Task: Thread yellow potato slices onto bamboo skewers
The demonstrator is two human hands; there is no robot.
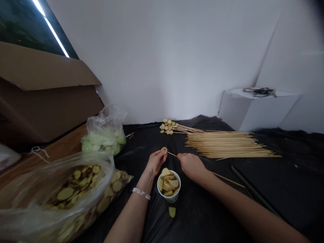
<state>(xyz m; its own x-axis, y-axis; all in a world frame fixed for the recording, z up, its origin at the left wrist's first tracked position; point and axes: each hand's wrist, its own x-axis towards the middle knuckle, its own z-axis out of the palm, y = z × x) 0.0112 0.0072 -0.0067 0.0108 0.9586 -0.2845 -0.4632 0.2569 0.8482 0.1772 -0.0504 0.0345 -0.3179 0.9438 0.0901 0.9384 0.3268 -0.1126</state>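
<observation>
Between its fingertips my left hand [157, 160] pinches a potato slice [164, 150]. My right hand [191, 165] is closed around a wooden skewer [227, 179], whose front end meets the slice and whose rear runs out under my right forearm. Just below the hands stands a white cup [173, 198] filled with potato slices. One loose slice [172, 212] lies in front of the cup. Beyond the hands rests a cluster of skewered slices [168, 126], beside a wide pile of bare skewers [227, 145].
Open plastic bag [101, 189] of potato slices at lower left, with a bag of pale green vegetable [104, 135] behind it. Cardboard box [48, 108] at far left, white box [253, 109] at back right. Red-tipped pen [130, 134] on black sheeting [202, 216]; white wall behind.
</observation>
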